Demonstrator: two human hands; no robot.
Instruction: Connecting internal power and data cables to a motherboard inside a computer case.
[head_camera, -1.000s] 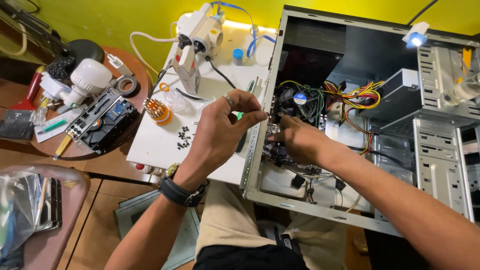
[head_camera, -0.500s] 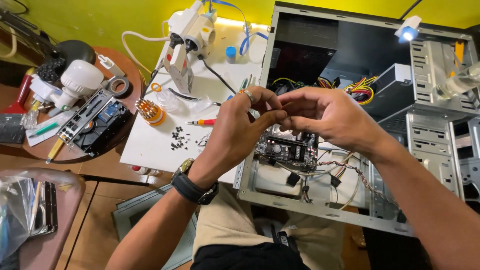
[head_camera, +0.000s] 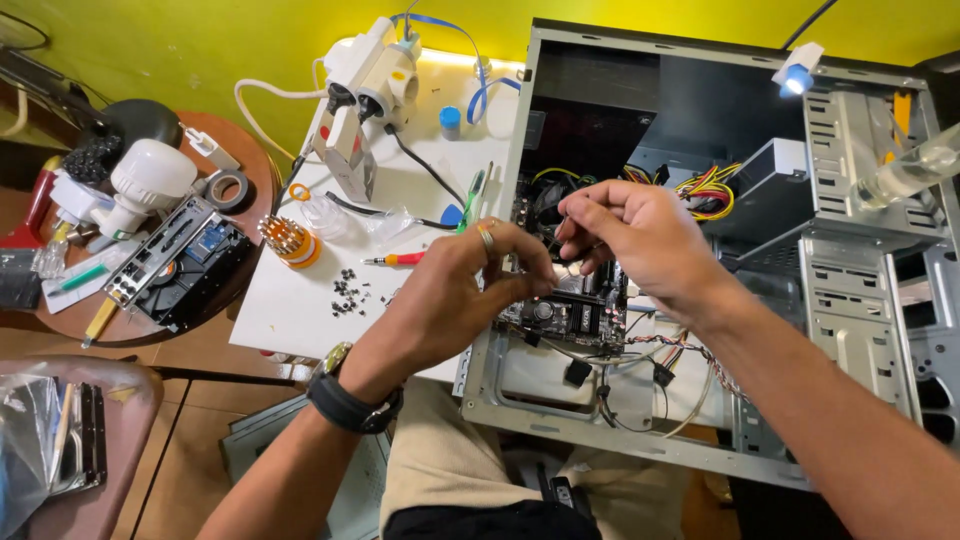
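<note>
A small silvery part (head_camera: 568, 270), too small to be identified, is pinched between the fingertips of both hands at the centre of the frame, just above the motherboard (head_camera: 570, 310). The left hand (head_camera: 455, 300), with a ring on one finger and a dark watch (head_camera: 352, 400) at the wrist, is closed to a fine pinch with thumb and forefinger drawn together; the right hand (head_camera: 630, 245) is curled likewise, its fingertips meeting those of the left. Which hand bears the part cannot be told. The step in hand is judged to be the fitting or removal of a small piece over the board inside the open computer case (head_camera: 850, 330), which fills the right half of the frame. The next move would call for a steady fine grip and a clear line down to the board, with the loose coloured cables (head_camera: 705, 188) kept aside. To the left of the hands, on the white tabletop (head_camera: 300, 310), a scatter of small dark screws (head_camera: 350, 292), a red-handled screwdriver (head_camera: 400, 259) and an orange bit holder (head_camera: 290, 240) are seen. At the upper right a small clip lamp (head_camera: 797, 75) is lit.
</note>
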